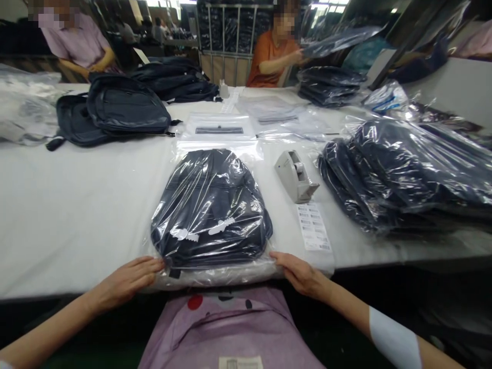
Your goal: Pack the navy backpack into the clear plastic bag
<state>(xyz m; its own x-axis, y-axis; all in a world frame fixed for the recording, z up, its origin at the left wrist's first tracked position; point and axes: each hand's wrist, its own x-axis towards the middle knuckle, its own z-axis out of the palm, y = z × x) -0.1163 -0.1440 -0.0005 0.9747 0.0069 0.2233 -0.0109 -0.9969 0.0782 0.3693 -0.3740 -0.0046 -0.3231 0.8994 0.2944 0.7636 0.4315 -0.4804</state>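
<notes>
A dark navy backpack (215, 205) lies flat inside a clear plastic bag (215, 274) at the table's front edge, straight before me. White pieces show under the film near the backpack's lower part. At the bag's near left corner, my left hand (130, 279) has its fingers closed on the plastic edge. My right hand (298, 271) grips the near right corner of the same bag, thumb hidden. To the right of the bag stands a grey tape dispenser (294, 177), with a sheet of barcode labels (313, 225) lying just in front of it.
Bagged backpacks (407, 169) are piled at the right. Unbagged backpacks (126, 105) lie at the back left, near crumpled clear plastic (26, 102). Flat plastic bags (277, 115) lie beyond the backpack. Across the table, a person in orange (265, 59) handles a bagged item; another person (80, 43) is at the left.
</notes>
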